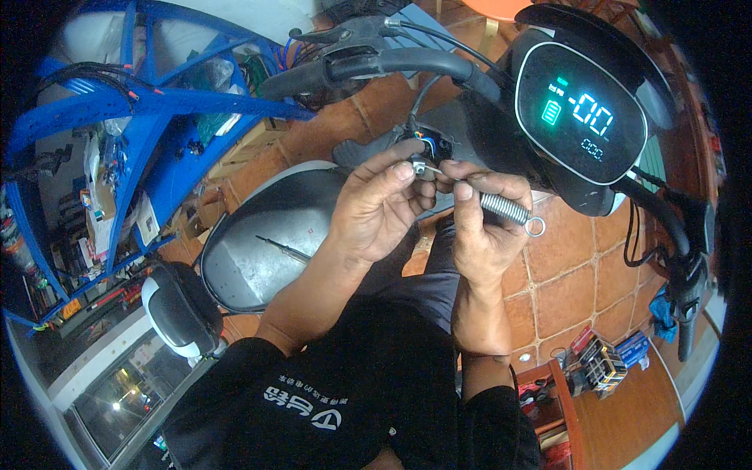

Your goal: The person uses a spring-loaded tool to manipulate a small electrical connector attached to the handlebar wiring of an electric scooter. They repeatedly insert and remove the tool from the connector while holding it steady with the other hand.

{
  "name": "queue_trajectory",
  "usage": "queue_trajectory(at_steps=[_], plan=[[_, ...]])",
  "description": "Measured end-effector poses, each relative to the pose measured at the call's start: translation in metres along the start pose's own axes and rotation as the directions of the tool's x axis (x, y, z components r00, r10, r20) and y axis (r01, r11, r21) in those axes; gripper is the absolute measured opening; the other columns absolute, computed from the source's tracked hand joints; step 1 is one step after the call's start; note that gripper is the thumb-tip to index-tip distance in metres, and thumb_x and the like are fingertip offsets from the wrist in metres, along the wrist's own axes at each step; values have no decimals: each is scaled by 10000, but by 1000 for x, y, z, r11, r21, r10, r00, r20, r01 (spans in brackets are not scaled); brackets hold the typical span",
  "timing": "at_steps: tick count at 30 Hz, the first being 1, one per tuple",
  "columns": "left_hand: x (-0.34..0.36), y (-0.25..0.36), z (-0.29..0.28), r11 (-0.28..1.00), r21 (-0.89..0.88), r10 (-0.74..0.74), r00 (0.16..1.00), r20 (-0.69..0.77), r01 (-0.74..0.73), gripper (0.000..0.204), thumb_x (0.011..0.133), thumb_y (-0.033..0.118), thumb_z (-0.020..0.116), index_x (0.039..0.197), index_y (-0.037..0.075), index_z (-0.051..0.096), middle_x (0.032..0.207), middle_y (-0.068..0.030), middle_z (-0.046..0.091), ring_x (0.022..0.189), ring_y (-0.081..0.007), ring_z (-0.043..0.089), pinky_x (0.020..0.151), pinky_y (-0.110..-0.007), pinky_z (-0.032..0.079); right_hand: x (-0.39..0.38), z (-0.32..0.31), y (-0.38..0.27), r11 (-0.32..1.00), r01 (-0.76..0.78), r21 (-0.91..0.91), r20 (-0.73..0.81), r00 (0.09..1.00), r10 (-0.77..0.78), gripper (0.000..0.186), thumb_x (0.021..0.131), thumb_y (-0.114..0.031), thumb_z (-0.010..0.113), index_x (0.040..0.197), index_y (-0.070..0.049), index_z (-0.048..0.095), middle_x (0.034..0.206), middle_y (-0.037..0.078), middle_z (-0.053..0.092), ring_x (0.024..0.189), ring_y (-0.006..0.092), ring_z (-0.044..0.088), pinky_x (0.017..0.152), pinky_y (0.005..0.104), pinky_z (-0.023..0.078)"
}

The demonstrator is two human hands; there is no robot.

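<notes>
My left hand (374, 205) pinches a small silvery metal part (420, 167) between thumb and fingers. Just beyond the fingertips is a dark open housing (433, 145) with blue and orange wires in it. My right hand (487, 227) is closed on a thin metal tool (505, 208) with a coiled-spring handle and a ring at its end. Its slim shaft points left to the small part; whether the tip touches it I cannot tell. The fingers of both hands hide much of the part.
A lit scooter display (583, 117) and a handlebar (407, 61) stand ahead. A screwdriver (283, 249) lies on the black scooter seat (235, 262) at left. Blue shelving (153, 129) with cables is farther left. Boxes (603, 366) sit on a wooden table (619, 419) at lower right.
</notes>
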State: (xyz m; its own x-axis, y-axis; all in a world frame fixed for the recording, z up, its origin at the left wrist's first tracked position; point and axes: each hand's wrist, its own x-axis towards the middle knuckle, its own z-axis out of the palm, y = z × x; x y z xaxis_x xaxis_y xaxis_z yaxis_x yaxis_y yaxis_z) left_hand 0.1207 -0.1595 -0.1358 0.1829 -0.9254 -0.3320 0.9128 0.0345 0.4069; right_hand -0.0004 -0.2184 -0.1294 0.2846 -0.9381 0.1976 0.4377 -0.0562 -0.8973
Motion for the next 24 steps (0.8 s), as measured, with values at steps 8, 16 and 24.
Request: queue_trajectory(at_steps=[8, 16, 24], plan=[[1, 0, -1, 1000, 26, 2, 1000, 8, -2, 257, 908, 71, 573, 1162, 55, 608, 1005, -119, 672, 856, -181, 655, 791, -330, 537, -2, -1, 2, 1000, -9, -2, -45, 999, 9, 153, 875, 20, 593, 968, -17, 478, 968, 215, 651, 873, 236, 654, 771, 346, 552], [0, 0, -3, 999, -29, -15, 1000, 12, 15, 257, 904, 62, 577, 1158, 60, 611, 1015, -138, 671, 896, -204, 661, 811, -338, 540, 8, -5, 0, 979, 200, -25, -64, 977, -201, 107, 886, 28, 549, 948, -29, 483, 856, 155, 639, 821, 208, 618, 755, 346, 521], [1, -2, -1, 998, 20, 53, 998, -14, -53, 261, 899, 21, 571, 1156, 42, 607, 1057, -152, 656, 940, -224, 651, 834, -357, 539, 0, -10, 5, 947, -212, -242, -49, 977, 206, 136, 854, -6, 505, 989, 0, 524, 826, 43, 541, 744, 96, 517, 635, 240, 441]])
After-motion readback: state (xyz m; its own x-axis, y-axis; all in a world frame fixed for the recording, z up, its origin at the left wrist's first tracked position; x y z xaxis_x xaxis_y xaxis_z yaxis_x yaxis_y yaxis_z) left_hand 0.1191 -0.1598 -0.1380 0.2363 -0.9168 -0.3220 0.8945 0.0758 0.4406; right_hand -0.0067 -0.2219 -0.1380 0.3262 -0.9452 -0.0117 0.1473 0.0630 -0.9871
